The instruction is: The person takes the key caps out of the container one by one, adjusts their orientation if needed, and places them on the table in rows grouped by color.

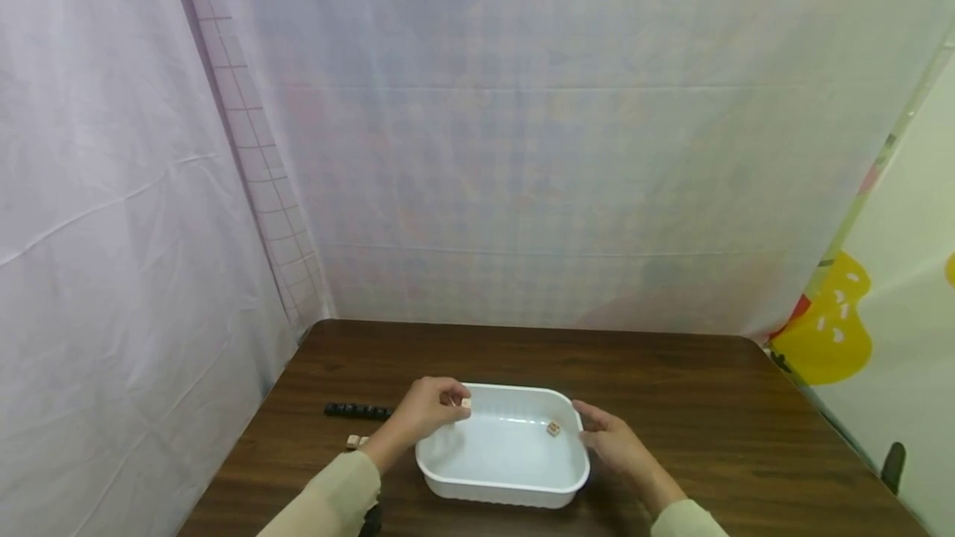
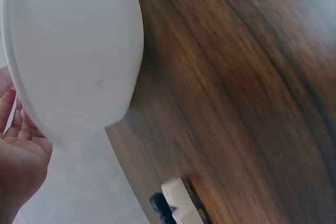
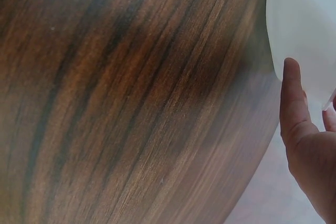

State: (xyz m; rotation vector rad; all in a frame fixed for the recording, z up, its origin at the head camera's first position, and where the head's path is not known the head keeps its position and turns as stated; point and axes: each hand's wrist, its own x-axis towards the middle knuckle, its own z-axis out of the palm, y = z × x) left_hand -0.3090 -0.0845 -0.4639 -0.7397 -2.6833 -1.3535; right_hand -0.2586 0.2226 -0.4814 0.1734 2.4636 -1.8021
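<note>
My left hand point(image 1: 427, 414) pinches a small cream cube point(image 1: 466, 403) between thumb and fingertips, above the left rim of a white basin point(image 1: 492, 487). The right hand point(image 1: 615, 444) holds the basin's right rim. In the right wrist view one straight digit point(image 3: 292, 85) lies along the basin's outer wall, other fingertips showing beyond the rim. Inside the basin, toward the right, lies another small cream cube point(image 1: 553, 429) with brownish marks. The left wrist view shows the basin's outer wall point(image 2: 79, 51) and part of the left hand point(image 2: 23, 156).
Left of the basin, a row of small black blocks point(image 1: 356, 411) lies on the dark wooden table point(image 1: 671, 371). Nearer me are cream blocks point(image 1: 353, 442), partly hidden by the left arm. White sheeting point(image 1: 522, 189) hangs behind the table.
</note>
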